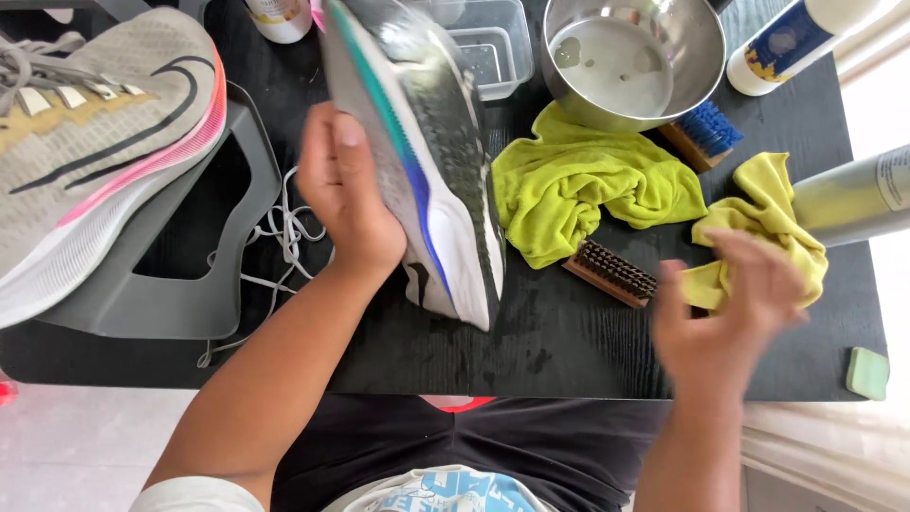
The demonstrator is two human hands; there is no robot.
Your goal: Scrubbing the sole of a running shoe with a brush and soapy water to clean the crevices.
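Wooden bristle brush and crumpled lime towel lie between the hands. Left hand grips grey running shoe upright; right hand clutches yellow cloth.

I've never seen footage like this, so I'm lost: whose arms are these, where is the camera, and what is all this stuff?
The camera sits on a person's head and looks down at their own two hands over a black table. The left hand holds a shoe tilted on edge. The right hand, blurred, has its grip on a yellow cloth. Between them lie a green towel and a wooden brush. Behind stands a metal bowl; a second shoe rests on a grey stand.
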